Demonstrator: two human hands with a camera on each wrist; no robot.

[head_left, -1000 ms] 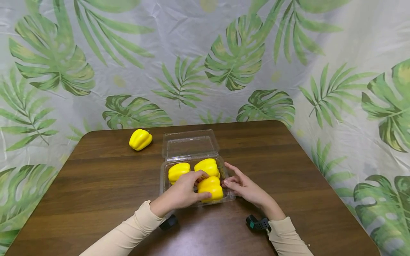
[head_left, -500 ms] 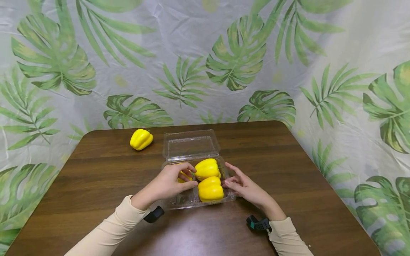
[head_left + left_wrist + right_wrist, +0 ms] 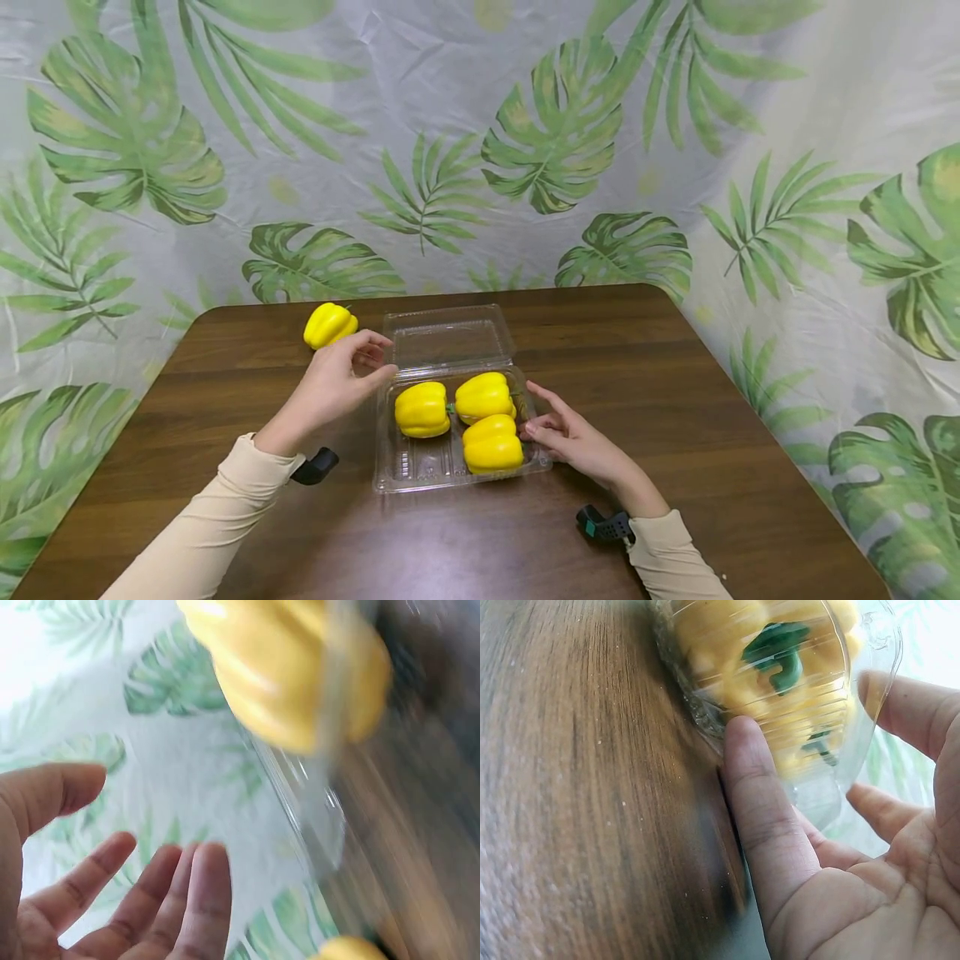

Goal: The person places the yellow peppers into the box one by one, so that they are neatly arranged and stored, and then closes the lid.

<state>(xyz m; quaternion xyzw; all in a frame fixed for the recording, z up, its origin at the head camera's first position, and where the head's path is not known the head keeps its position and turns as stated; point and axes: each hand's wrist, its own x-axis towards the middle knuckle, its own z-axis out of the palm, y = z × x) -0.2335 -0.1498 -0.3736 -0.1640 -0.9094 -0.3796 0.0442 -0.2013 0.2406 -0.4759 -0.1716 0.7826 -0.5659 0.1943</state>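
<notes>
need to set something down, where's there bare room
Free: the near-left corner of the clear box, bordered by the left pepper and near-right pepper; the table right of the right hand. Crowded: the box's right half; also far left, where the left hand partly hides the loose pepper.

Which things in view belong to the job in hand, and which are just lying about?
Likely the job:
clear box
three yellow peppers inside
loose pepper outside
left hand
right hand

Just around:
wooden table
leaf-print backdrop
black wrist gear

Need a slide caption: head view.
Three yellow bell peppers in an open, clear plastic clamshell; right hand at its side, left hand in front of a fourth.
</notes>
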